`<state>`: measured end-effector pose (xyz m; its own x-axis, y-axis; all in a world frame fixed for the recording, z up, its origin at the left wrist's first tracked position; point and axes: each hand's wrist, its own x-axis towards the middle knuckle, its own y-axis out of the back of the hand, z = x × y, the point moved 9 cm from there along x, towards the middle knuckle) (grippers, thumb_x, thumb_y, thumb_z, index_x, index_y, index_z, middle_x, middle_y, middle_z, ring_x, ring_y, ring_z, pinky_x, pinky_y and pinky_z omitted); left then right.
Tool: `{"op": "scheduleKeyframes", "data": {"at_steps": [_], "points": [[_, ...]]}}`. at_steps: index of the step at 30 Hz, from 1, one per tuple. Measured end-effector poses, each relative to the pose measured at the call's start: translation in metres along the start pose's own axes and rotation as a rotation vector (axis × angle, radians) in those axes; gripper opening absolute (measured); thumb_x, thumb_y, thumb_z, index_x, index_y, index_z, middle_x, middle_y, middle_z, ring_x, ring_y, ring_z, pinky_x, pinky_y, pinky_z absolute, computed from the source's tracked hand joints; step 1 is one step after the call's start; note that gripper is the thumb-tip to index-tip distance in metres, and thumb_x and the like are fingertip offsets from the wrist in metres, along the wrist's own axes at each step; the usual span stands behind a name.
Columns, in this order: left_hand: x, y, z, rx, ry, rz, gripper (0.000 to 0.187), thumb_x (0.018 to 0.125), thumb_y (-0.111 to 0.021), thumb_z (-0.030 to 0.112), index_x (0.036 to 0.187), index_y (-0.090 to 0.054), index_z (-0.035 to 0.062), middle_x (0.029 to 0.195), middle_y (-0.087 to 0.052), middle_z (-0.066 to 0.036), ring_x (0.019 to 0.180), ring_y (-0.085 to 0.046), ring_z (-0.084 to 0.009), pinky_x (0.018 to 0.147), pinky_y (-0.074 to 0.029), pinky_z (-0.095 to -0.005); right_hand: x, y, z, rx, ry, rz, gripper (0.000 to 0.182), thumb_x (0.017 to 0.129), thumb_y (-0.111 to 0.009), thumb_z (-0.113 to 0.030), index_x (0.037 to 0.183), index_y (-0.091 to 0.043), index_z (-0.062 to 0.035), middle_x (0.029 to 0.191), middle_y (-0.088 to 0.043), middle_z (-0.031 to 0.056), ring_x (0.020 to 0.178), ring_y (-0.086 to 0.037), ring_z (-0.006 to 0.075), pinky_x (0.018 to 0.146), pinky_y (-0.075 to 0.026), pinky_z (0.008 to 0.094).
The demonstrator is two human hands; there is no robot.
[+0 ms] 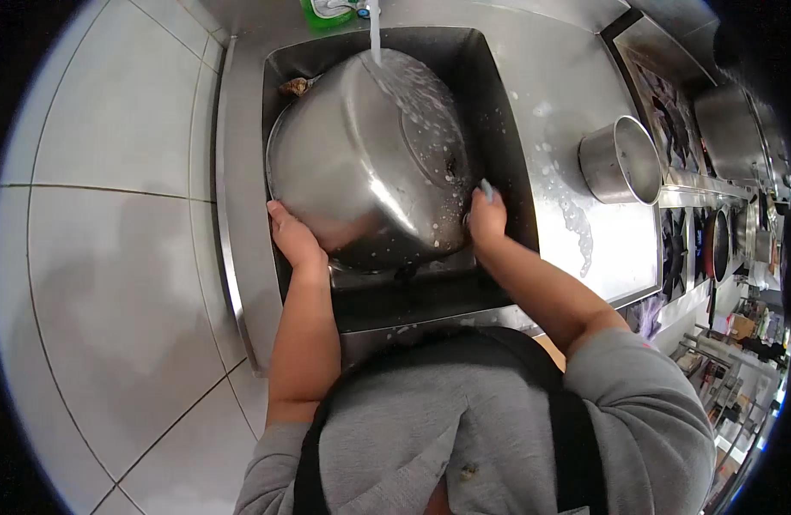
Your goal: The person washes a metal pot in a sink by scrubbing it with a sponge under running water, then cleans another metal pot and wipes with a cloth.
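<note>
A large stainless steel pot (pixel 344 163) lies on its side in the sink (pixel 516 172), its wet base turned up and to the right. Water (pixel 376 30) runs from above onto that base and splashes across it. My left hand (pixel 298 240) is closed on the pot's rim at the lower left. On the opposite side, my right hand (pixel 487 218) is closed beside the base's edge, with a small pale grey bit showing at its fingertips. I cannot tell what that bit is. The pot's opening faces away, so its inside is hidden.
A smaller metal pot (pixel 619 161) stands on the wet steel counter (pixel 554 94) to the right. Beyond it are stove burners (pixel 673 129) and another large pot (pixel 730 129). A green bottle (pixel 325 12) is behind the sink. White tiled wall (pixel 112 257) borders the left side.
</note>
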<state>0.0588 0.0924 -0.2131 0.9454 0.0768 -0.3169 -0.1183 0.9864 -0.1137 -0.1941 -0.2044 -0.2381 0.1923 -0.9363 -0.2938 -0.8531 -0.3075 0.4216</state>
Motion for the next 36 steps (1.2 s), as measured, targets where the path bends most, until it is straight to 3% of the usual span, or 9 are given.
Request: {"op": "scheduleKeyframes", "data": {"at_steps": [4, 11, 14, 18, 20, 30, 32, 35, 36], "points": [[-0.009, 0.005, -0.003, 0.018, 0.041, 0.039, 0.059, 0.100, -0.036, 0.044, 0.132, -0.042, -0.0053, 0.132, -0.049, -0.014, 0.118, -0.049, -0.0259, 0.101, -0.038, -0.0349, -0.035, -0.013, -0.012, -0.066, 0.313, -0.087, 0.038, 0.088, -0.050, -0.024, 0.119, -0.059, -0.0028, 0.118, -0.059, 0.0215, 0.113, -0.055, 0.0349, 0.100, -0.039, 0.0365], [-0.001, 0.006, -0.016, -0.017, 0.059, 0.032, 0.056, 0.099, -0.038, 0.044, 0.127, -0.047, -0.0031, 0.128, -0.052, -0.013, 0.114, -0.051, -0.0256, 0.099, -0.039, -0.0349, 0.042, -0.023, -0.011, -0.186, 0.130, -0.046, 0.037, 0.090, -0.051, -0.026, 0.118, -0.056, -0.0021, 0.115, -0.059, 0.0248, 0.110, -0.055, 0.0382, 0.096, -0.042, 0.0397], [-0.004, -0.001, -0.016, -0.127, 0.100, 0.011, 0.056, 0.099, -0.038, 0.044, 0.126, -0.048, -0.0028, 0.127, -0.052, -0.013, 0.113, -0.052, -0.0254, 0.098, -0.040, -0.0342, -0.045, -0.023, -0.043, -0.022, 0.539, -0.176, 0.034, 0.087, -0.056, -0.014, 0.119, -0.057, -0.0039, 0.122, -0.056, 0.0210, 0.117, -0.053, 0.0347, 0.103, -0.037, 0.0385], [0.004, 0.004, -0.021, -0.120, 0.094, 0.047, 0.056, 0.099, -0.037, 0.044, 0.125, -0.050, -0.0038, 0.126, -0.053, -0.014, 0.112, -0.052, -0.0255, 0.098, -0.040, -0.0342, -0.021, -0.028, -0.057, 0.003, 0.681, -0.176, 0.033, 0.088, -0.054, -0.013, 0.119, -0.056, -0.0029, 0.120, -0.057, 0.0199, 0.117, -0.052, 0.0336, 0.102, -0.037, 0.0381], [0.001, 0.005, -0.018, -0.071, 0.074, 0.052, 0.055, 0.100, -0.036, 0.043, 0.124, -0.050, -0.0046, 0.124, -0.054, -0.014, 0.112, -0.052, -0.0257, 0.098, -0.040, -0.0344, 0.044, -0.041, -0.038, -0.018, 0.321, -0.183, 0.035, 0.090, -0.051, -0.018, 0.121, -0.054, -0.0026, 0.118, -0.057, 0.0210, 0.112, -0.054, 0.0342, 0.097, -0.041, 0.0401], [-0.007, 0.000, -0.010, -0.085, 0.097, 0.036, 0.056, 0.100, -0.035, 0.043, 0.124, -0.050, -0.0056, 0.125, -0.054, -0.015, 0.113, -0.052, -0.0261, 0.098, -0.039, -0.0347, -0.022, -0.029, -0.041, 0.138, 0.657, -0.297, 0.039, 0.090, -0.050, -0.014, 0.126, -0.049, -0.0002, 0.125, -0.055, 0.0188, 0.117, -0.051, 0.0311, 0.103, -0.035, 0.0381], [-0.004, 0.007, -0.016, -0.082, 0.052, 0.078, 0.055, 0.100, -0.035, 0.042, 0.124, -0.050, -0.0051, 0.125, -0.054, -0.015, 0.113, -0.052, -0.0259, 0.099, -0.039, -0.0350, 0.038, -0.028, -0.018, 0.055, 0.248, -0.170, 0.039, 0.091, -0.051, -0.016, 0.127, -0.049, 0.0004, 0.120, -0.057, 0.0205, 0.111, -0.054, 0.0309, 0.098, -0.039, 0.0373], [0.002, 0.006, -0.010, -0.067, -0.007, 0.068, 0.053, 0.101, -0.035, 0.041, 0.125, -0.050, -0.0046, 0.126, -0.053, -0.015, 0.113, -0.052, -0.0255, 0.098, -0.039, -0.0352, 0.032, -0.022, -0.010, -0.058, 0.054, -0.093, 0.040, 0.092, -0.052, -0.016, 0.127, -0.049, 0.0006, 0.115, -0.059, 0.0213, 0.105, -0.056, 0.0298, 0.093, -0.042, 0.0369], [0.002, 0.004, -0.013, -0.100, 0.020, 0.025, 0.053, 0.101, -0.035, 0.040, 0.126, -0.049, -0.0045, 0.126, -0.053, -0.015, 0.113, -0.052, -0.0254, 0.098, -0.039, -0.0352, 0.024, -0.024, 0.005, -0.023, 0.282, -0.096, 0.040, 0.090, -0.053, -0.017, 0.127, -0.049, 0.0006, 0.113, -0.060, 0.0202, 0.102, -0.057, 0.0291, 0.091, -0.043, 0.0375]]}}
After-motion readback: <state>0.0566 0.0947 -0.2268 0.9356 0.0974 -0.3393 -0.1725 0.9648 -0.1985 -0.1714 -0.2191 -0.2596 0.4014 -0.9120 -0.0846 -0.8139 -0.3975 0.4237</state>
